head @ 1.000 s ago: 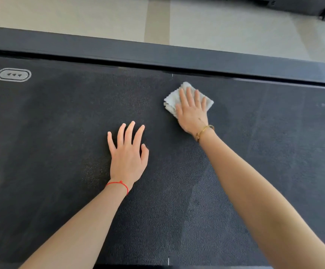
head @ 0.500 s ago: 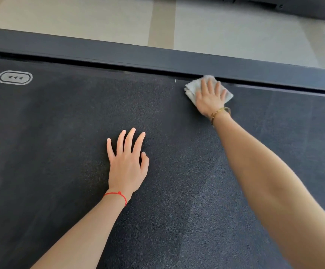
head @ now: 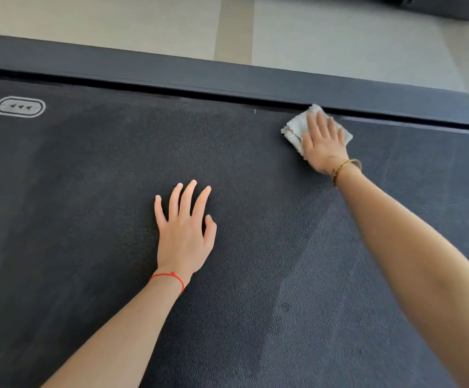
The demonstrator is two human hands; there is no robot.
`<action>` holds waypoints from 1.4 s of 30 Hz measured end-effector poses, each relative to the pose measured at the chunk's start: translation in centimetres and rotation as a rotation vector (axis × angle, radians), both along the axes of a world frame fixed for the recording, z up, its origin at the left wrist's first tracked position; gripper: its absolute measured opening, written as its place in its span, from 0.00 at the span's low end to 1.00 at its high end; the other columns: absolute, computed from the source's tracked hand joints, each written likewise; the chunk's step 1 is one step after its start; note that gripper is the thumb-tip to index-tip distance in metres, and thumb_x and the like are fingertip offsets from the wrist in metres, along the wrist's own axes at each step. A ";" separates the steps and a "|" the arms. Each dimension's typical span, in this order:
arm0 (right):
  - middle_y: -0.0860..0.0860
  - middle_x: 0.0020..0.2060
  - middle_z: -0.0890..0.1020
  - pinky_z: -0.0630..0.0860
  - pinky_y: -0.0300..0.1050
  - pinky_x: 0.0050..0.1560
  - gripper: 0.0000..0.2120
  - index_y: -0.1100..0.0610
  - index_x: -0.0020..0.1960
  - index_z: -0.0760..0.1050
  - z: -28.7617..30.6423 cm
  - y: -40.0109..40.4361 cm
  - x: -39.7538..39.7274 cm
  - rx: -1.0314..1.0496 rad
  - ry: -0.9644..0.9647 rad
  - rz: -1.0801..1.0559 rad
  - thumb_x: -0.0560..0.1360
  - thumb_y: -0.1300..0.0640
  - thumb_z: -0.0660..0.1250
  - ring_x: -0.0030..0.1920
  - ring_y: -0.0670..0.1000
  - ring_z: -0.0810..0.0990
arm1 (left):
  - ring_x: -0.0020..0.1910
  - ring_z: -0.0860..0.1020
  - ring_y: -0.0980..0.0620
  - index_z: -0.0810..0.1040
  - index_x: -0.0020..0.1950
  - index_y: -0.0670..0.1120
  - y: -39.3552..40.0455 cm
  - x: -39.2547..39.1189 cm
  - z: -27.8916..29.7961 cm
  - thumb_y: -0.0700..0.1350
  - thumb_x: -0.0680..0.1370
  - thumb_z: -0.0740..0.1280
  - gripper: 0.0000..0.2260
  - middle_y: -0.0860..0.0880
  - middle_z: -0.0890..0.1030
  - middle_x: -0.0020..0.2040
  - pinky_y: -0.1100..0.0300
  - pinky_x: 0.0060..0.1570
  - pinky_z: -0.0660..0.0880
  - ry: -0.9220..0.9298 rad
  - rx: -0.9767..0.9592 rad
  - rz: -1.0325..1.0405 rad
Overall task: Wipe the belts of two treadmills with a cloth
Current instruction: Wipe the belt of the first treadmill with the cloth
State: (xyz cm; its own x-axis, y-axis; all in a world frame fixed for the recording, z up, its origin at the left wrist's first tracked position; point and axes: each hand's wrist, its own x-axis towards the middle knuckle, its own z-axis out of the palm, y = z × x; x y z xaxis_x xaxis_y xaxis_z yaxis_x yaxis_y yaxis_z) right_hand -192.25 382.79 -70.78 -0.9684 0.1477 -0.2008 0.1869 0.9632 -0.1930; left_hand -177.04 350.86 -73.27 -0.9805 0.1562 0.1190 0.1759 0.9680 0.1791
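Right hand [head: 324,144], fingers flat, presses the folded pale grey cloth [head: 295,128] against the black textured treadmill belt [head: 87,191] at its far edge; left hand [head: 184,233], spread open, braces for support

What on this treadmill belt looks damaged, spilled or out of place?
Nothing stands out. The belt looks whole, with only paler and darker streaks. The right hand presses the cloth flat by the side rail.
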 end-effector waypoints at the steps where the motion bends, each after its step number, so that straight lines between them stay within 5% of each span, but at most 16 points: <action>1: 0.51 0.80 0.44 0.38 0.58 0.77 0.27 0.51 0.81 0.41 0.1 -0.4 0.4 -0.020 -0.007 -0.010 0.85 0.47 0.42 0.79 0.58 0.41 | 0.77 0.62 0.43 0.66 0.77 0.51 0.0 0.0 0.1 0.51 0.80 0.53 0.24 0.46 0.66 0.77 0.33 0.75 0.55 -0.003 0.006 0.000; 17: 0.48 0.81 0.46 0.44 0.56 0.78 0.27 0.50 0.81 0.43 0.6 -10.0 33.3 -0.019 0.009 0.707 0.85 0.47 0.47 0.80 0.54 0.44 | 0.80 0.55 0.41 0.58 0.82 0.48 -0.4 1.2 0.9 0.48 0.84 0.53 0.24 0.44 0.59 0.81 0.34 0.76 0.52 -0.102 -0.026 -0.079; 19: 0.47 0.80 0.44 0.43 0.56 0.79 0.27 0.49 0.81 0.42 0.7 -8.2 31.4 0.012 0.006 0.663 0.86 0.47 0.46 0.80 0.53 0.41 | 0.81 0.55 0.41 0.57 0.82 0.48 -1.1 2.1 1.1 0.48 0.85 0.54 0.25 0.44 0.58 0.81 0.34 0.76 0.52 -0.115 -0.040 -0.128; 24: 0.49 0.80 0.41 0.39 0.58 0.78 0.26 0.50 0.80 0.40 1.4 -6.8 25.0 -0.023 -0.046 0.176 0.85 0.50 0.45 0.80 0.56 0.38 | 0.80 0.56 0.42 0.60 0.81 0.47 -2.4 4.9 1.6 0.47 0.84 0.54 0.24 0.44 0.60 0.80 0.35 0.77 0.52 -0.119 -0.011 -0.128; 28: 0.53 0.80 0.48 0.49 0.64 0.77 0.27 0.55 0.81 0.44 0.9 -12.5 30.8 0.061 0.015 0.461 0.84 0.51 0.46 0.79 0.62 0.47 | 0.79 0.58 0.42 0.63 0.80 0.46 -2.8 6.0 1.7 0.45 0.83 0.57 0.23 0.44 0.63 0.79 0.35 0.77 0.53 -0.095 0.025 -0.139; 35: 0.48 0.80 0.49 0.45 0.56 0.79 0.27 0.50 0.81 0.45 0.5 -11.8 37.3 0.016 0.034 0.668 0.85 0.48 0.47 0.80 0.55 0.48 | 0.80 0.57 0.43 0.63 0.80 0.46 -3.0 6.4 1.7 0.45 0.84 0.57 0.23 0.45 0.62 0.80 0.36 0.77 0.51 -0.087 0.066 -0.132; 38: 0.51 0.80 0.48 0.50 0.59 0.78 0.26 0.53 0.81 0.44 0.4 -7.5 32.6 0.088 0.026 0.451 0.85 0.48 0.43 0.80 0.57 0.46 | 0.80 0.57 0.43 0.63 0.80 0.47 -2.9 6.5 1.6 0.45 0.84 0.57 0.23 0.44 0.62 0.80 0.36 0.78 0.50 -0.083 0.081 -0.119; 42: 0.48 0.80 0.43 0.41 0.57 0.78 0.26 0.49 0.81 0.42 0.4 -5.1 27.0 -0.027 0.004 0.070 0.85 0.47 0.44 0.80 0.56 0.40 | 0.79 0.59 0.43 0.65 0.78 0.46 -2.8 6.4 1.4 0.44 0.83 0.57 0.22 0.44 0.64 0.79 0.36 0.77 0.52 -0.049 0.103 -0.106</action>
State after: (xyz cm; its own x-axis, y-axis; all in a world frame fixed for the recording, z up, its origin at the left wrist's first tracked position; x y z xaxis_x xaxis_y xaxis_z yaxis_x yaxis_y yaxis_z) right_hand -165.28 377.72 -70.42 -0.9770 0.0738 -0.1999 0.1181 0.9683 -0.2201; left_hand -170.63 348.06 -71.89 -0.9641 0.2489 0.0921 0.2651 0.9204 0.2876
